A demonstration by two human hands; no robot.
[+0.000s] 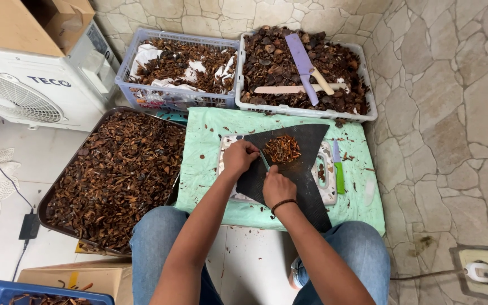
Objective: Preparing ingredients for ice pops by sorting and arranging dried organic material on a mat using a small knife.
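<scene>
My left hand (239,156) presses down on a small brown piece on a black mat (306,141) that covers a white cutting board (327,186). My right hand (278,185) is closed around a small knife with a light green blade (264,161), which meets the piece by my left fingers. A pile of cut reddish-brown strips (282,148) lies on the mat just beyond both hands. The board rests on a green cloth (204,164) over the floor.
A large dark tray (52,192) of brown chips sits to the left. Two plastic baskets of brown pieces stand behind: a bluish one (136,93) and a white one (368,110) with a purple knife (302,59). A green-handled knife (339,169) lies right of the board.
</scene>
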